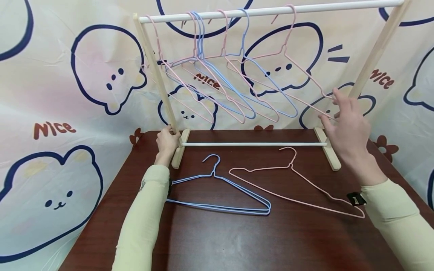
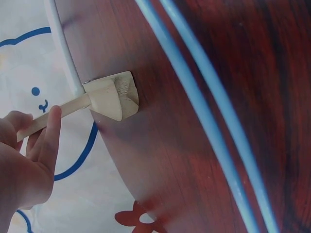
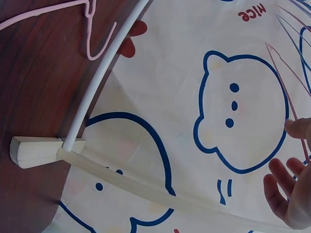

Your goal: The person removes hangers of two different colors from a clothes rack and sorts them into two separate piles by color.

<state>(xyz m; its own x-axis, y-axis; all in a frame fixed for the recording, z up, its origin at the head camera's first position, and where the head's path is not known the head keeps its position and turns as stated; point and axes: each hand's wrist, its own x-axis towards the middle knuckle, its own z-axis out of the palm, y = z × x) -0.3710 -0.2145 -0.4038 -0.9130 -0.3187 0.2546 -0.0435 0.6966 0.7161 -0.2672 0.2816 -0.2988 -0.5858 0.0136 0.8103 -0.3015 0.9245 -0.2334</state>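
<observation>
My left hand grips the lower part of the rack's left wooden post, just above its foot. In the left wrist view, the fingers wrap around that post. My right hand holds the right end of a pink hanger, thumb low and fingers above. This hanger's hook is over the rack's white top rail. From the right wrist, the thumb lies against the pink wire with the other fingers bent beside it. Several pink and blue hangers hang further left.
Stacked blue hangers lie on the dark wooden table, near my left forearm. A pink hanger lies to their right, partly beneath my right wrist. A white lower bar joins the rack's feet. Behind stands a cartoon-printed cloth.
</observation>
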